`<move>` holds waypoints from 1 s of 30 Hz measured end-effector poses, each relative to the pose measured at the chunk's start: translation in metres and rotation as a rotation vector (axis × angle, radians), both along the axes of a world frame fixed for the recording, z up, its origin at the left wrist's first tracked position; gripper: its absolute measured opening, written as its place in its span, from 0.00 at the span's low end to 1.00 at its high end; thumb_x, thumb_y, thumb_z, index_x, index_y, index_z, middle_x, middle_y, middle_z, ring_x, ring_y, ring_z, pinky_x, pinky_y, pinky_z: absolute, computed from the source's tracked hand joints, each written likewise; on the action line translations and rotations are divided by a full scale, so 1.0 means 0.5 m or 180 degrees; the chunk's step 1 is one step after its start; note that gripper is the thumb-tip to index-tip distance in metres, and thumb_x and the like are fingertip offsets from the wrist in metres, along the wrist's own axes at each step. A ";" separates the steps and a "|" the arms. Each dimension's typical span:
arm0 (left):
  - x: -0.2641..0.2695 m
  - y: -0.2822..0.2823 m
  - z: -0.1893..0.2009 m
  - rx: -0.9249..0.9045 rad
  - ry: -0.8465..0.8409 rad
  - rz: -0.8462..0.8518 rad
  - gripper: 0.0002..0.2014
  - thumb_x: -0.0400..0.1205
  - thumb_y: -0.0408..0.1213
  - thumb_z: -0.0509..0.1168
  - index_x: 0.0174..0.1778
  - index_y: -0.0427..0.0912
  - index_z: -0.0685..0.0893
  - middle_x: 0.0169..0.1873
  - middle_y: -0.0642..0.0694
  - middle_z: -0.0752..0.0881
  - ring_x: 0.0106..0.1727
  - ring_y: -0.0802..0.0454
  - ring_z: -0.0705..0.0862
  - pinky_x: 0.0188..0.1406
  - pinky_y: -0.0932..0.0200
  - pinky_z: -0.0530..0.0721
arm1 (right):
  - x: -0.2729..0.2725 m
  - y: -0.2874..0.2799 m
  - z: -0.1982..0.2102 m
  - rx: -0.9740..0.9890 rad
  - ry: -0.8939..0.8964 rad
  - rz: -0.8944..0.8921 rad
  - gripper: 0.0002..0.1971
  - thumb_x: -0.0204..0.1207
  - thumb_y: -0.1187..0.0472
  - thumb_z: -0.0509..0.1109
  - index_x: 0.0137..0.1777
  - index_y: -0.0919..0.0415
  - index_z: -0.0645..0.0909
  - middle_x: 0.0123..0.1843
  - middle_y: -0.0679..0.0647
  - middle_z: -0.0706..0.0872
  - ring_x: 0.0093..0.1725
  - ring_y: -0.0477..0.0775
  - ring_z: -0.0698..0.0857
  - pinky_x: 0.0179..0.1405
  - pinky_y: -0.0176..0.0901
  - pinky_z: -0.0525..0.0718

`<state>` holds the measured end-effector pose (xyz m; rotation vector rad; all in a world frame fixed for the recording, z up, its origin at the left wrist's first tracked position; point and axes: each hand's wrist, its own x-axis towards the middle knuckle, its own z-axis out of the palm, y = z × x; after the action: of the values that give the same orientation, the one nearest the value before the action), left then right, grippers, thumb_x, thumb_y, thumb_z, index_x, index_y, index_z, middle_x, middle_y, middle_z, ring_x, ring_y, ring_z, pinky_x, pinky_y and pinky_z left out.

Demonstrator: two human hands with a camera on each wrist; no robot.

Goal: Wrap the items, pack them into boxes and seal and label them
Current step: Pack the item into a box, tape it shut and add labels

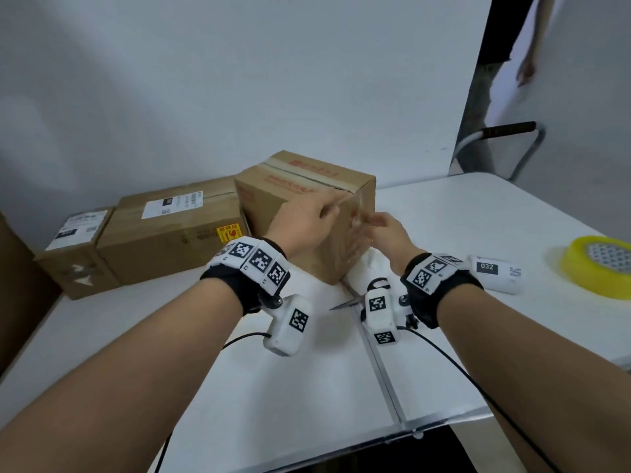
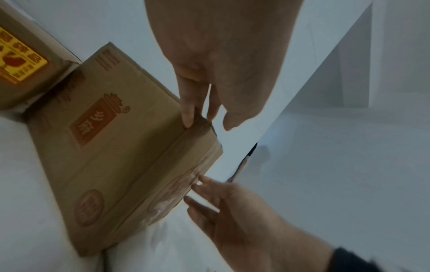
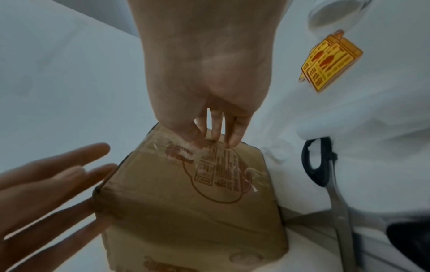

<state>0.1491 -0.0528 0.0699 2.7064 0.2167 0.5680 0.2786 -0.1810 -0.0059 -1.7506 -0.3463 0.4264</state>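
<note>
A brown cardboard box [image 1: 300,199] with red print stands on the white table [image 1: 307,387], a strip of clear tape [image 1: 307,174] running along its top seam. The tape's end [image 3: 209,163] comes down over the side face, wrinkled. My left hand [image 1: 327,209] rests on the box's near top edge with straight fingers [image 2: 188,114]. My right hand [image 1: 368,221] presses its straight fingertips [image 3: 230,139] on the taped side face. In the right wrist view my left hand [image 3: 58,176] shows spread beside the box's corner. Neither hand holds anything.
Two taped, labelled boxes [image 1: 170,230] [image 1: 75,247] sit at the left against the wall. Scissors [image 1: 351,298] lie just under my right wrist. A roll of labels [image 1: 495,273] and a yellow tape roll [image 1: 597,264] lie right. Yellow stickers [image 3: 330,60] lie nearby. A person [image 1: 512,46] stands back right.
</note>
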 end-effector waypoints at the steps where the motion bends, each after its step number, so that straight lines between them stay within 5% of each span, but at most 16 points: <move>1: 0.000 0.002 0.010 -0.0202 -0.0026 0.0057 0.18 0.87 0.40 0.57 0.71 0.61 0.80 0.68 0.56 0.83 0.63 0.48 0.84 0.58 0.51 0.83 | -0.001 -0.010 0.005 -0.0050 -0.0036 0.0020 0.23 0.74 0.64 0.69 0.70 0.57 0.77 0.67 0.52 0.82 0.66 0.54 0.81 0.69 0.53 0.79; 3: 0.006 0.025 0.029 -0.0574 0.0026 0.0202 0.21 0.85 0.35 0.57 0.68 0.63 0.81 0.68 0.54 0.82 0.59 0.45 0.85 0.52 0.48 0.87 | 0.001 -0.032 0.013 -0.0153 -0.0079 -0.0062 0.21 0.78 0.67 0.65 0.71 0.59 0.76 0.70 0.53 0.80 0.68 0.55 0.79 0.71 0.53 0.78; 4: 0.011 0.044 0.034 -0.0481 0.0182 0.0178 0.24 0.82 0.31 0.58 0.70 0.61 0.80 0.72 0.52 0.79 0.66 0.45 0.82 0.61 0.47 0.84 | 0.005 -0.042 0.013 -0.0207 -0.0112 -0.0129 0.20 0.79 0.68 0.64 0.70 0.59 0.77 0.69 0.54 0.80 0.68 0.55 0.79 0.71 0.53 0.78; 6: 0.025 0.081 0.034 0.0164 0.0857 0.0026 0.33 0.77 0.27 0.63 0.79 0.55 0.71 0.81 0.47 0.67 0.82 0.45 0.64 0.80 0.45 0.64 | 0.014 -0.059 0.015 -0.0342 -0.0182 -0.0256 0.18 0.79 0.69 0.62 0.68 0.60 0.78 0.69 0.56 0.81 0.67 0.56 0.80 0.70 0.52 0.78; 8: 0.037 0.104 0.022 0.0680 0.1266 -0.0061 0.40 0.77 0.32 0.69 0.85 0.51 0.60 0.85 0.44 0.59 0.85 0.46 0.56 0.83 0.40 0.54 | 0.022 -0.066 0.021 -0.0413 -0.0267 -0.0297 0.18 0.80 0.69 0.62 0.68 0.60 0.79 0.69 0.56 0.82 0.67 0.56 0.80 0.70 0.51 0.78; 13: 0.082 0.080 -0.028 0.1130 0.0702 0.0084 0.34 0.81 0.52 0.68 0.84 0.57 0.63 0.82 0.52 0.66 0.76 0.42 0.67 0.76 0.43 0.66 | 0.026 -0.042 0.059 -0.0096 -0.0546 -0.0024 0.20 0.86 0.48 0.58 0.72 0.55 0.76 0.67 0.49 0.81 0.65 0.51 0.79 0.64 0.42 0.76; 17: 0.119 0.024 -0.021 0.1564 0.0260 0.0205 0.34 0.78 0.63 0.65 0.80 0.57 0.69 0.74 0.51 0.73 0.71 0.44 0.70 0.69 0.47 0.68 | 0.039 -0.011 0.079 0.0237 -0.0407 0.0127 0.28 0.84 0.35 0.50 0.75 0.49 0.73 0.67 0.48 0.81 0.65 0.49 0.77 0.68 0.45 0.74; 21: 0.150 0.052 -0.008 0.1402 0.0969 -0.0030 0.48 0.75 0.72 0.60 0.86 0.52 0.53 0.86 0.50 0.51 0.86 0.48 0.49 0.85 0.41 0.48 | 0.054 -0.006 0.085 0.0120 -0.0736 0.0207 0.25 0.86 0.42 0.55 0.80 0.50 0.65 0.65 0.44 0.77 0.64 0.47 0.77 0.63 0.40 0.73; 23: 0.154 0.059 -0.007 0.1251 0.1222 -0.0041 0.50 0.76 0.71 0.60 0.87 0.48 0.48 0.87 0.50 0.45 0.87 0.53 0.44 0.86 0.46 0.46 | 0.065 0.004 0.093 -0.0174 -0.1350 0.0301 0.27 0.86 0.49 0.57 0.84 0.54 0.59 0.77 0.47 0.71 0.74 0.49 0.71 0.74 0.43 0.69; 26: 0.159 0.055 -0.011 0.1149 0.1127 0.0012 0.51 0.76 0.69 0.62 0.87 0.45 0.49 0.87 0.50 0.47 0.86 0.55 0.48 0.84 0.53 0.49 | 0.086 0.020 0.102 -0.1057 -0.2247 0.0476 0.24 0.88 0.51 0.53 0.81 0.59 0.67 0.84 0.52 0.65 0.82 0.52 0.61 0.81 0.49 0.61; 30: 0.165 0.055 -0.006 0.0927 0.1167 0.0052 0.51 0.74 0.68 0.67 0.87 0.46 0.53 0.86 0.51 0.51 0.85 0.51 0.56 0.82 0.54 0.56 | 0.084 0.020 0.110 -0.1560 -0.2606 0.0221 0.21 0.88 0.55 0.50 0.76 0.53 0.76 0.81 0.45 0.70 0.78 0.51 0.68 0.73 0.50 0.69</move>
<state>0.2316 -0.0255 0.0670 3.0804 0.2679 0.1059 0.3209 -0.1707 0.0489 -2.3503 -0.9425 -0.2100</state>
